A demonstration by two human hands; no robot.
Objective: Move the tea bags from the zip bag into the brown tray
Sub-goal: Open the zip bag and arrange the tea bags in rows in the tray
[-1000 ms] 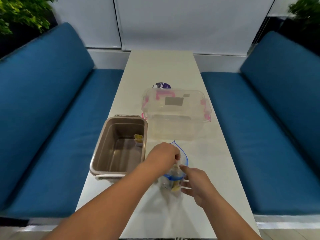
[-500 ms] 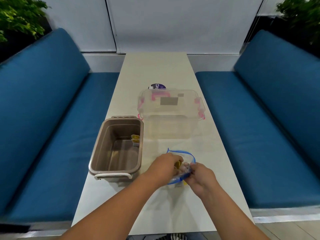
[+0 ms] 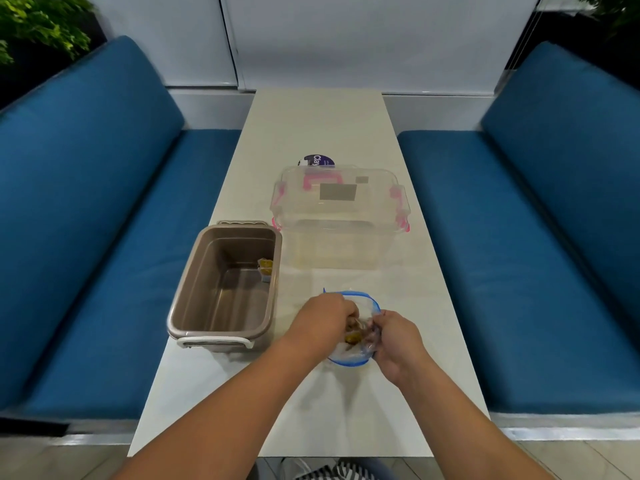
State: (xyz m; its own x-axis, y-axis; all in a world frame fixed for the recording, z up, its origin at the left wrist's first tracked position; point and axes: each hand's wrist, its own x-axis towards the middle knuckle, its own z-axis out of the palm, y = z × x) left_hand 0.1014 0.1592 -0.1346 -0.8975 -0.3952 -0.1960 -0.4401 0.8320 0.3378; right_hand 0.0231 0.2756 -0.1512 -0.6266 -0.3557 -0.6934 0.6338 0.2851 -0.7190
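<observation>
A clear zip bag with a blue rim lies on the white table, its mouth open. My left hand reaches into the bag, fingers curled round the yellow-brown tea bags inside. My right hand grips the bag's right side and holds it. The brown tray stands to the left of the bag, with one tea bag leaning against its right inner wall.
A clear lidded box with pink clasps stands beyond the bag. A round purple-labelled thing lies behind the box. Blue sofas flank the table on both sides.
My left hand has gone deeper into the bag and closed on the tea bags. My right hand has shifted from the bag's edge to gripping its side. The bag's mouth has spread wider.
</observation>
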